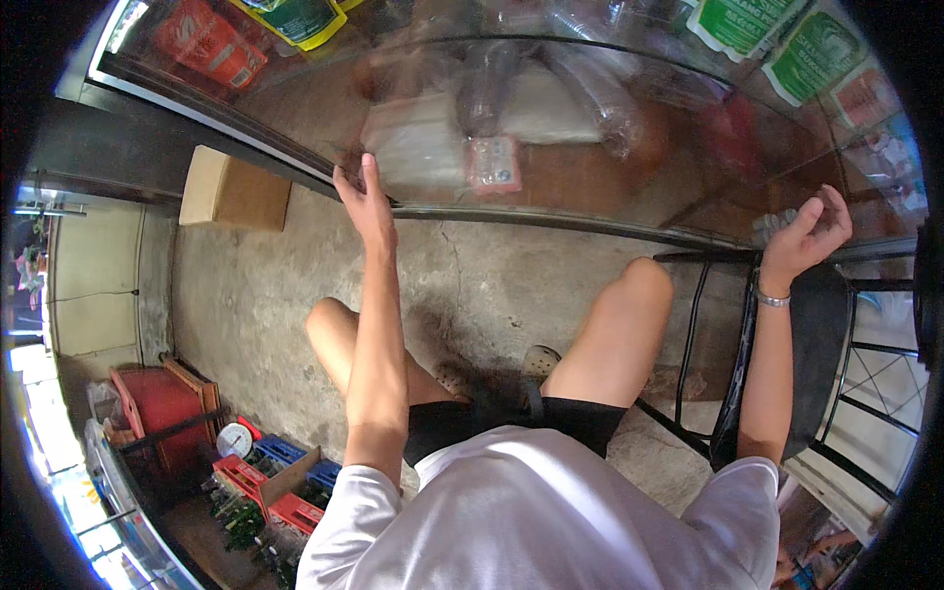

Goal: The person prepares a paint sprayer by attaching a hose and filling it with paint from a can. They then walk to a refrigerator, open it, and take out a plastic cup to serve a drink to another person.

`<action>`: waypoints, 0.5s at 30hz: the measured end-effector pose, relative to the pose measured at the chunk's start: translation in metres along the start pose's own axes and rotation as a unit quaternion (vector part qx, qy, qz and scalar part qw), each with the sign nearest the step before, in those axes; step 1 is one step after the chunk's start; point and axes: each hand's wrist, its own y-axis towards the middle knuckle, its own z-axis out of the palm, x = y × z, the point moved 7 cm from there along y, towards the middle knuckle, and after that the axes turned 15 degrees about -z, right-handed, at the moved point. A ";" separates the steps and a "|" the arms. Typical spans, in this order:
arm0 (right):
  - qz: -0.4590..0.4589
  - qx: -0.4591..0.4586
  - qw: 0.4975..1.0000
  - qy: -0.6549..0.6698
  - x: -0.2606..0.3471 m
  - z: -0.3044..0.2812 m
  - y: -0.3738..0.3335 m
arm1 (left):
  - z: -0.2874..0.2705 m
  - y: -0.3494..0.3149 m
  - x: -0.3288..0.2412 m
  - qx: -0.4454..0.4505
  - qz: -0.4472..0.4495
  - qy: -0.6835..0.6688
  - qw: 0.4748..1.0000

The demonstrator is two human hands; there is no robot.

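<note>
In front of me stands a glass display case (629,187) with a dark-framed lower edge. My left hand (368,206) is at that edge, left of the middle, with thumb and fingers apart and no object seen in it. Farther right, my right hand (808,236), a metal-banded watch (774,298) at its wrist, is close to the glass with loosely bent fingers and the thumb apart. It shows nothing in its grasp; whether either hand presses on the glass I cannot tell. Behind the pane lie clear plastic packs (418,138) and a small pink-and-white packet (494,164).
Green-and-white pouches (816,57) and a red pouch (209,44) are higher in the case. A black chair (811,344) stands at my right. On the concrete floor (462,265) sits a cardboard box (234,189). Lower left are a dial scale (234,440) and bottle crates (295,511).
</note>
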 end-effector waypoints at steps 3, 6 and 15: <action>-0.077 0.025 0.996 -0.025 0.027 0.001 0.005 | 0.018 -0.019 0.006 0.020 0.009 0.012 1.000; -0.156 0.113 0.980 -0.049 0.047 0.013 0.003 | 0.037 -0.044 0.008 0.054 -0.010 0.063 0.996; -0.120 0.139 0.981 -0.057 0.034 0.013 0.006 | 0.114 -0.125 -0.010 0.176 0.004 0.164 0.971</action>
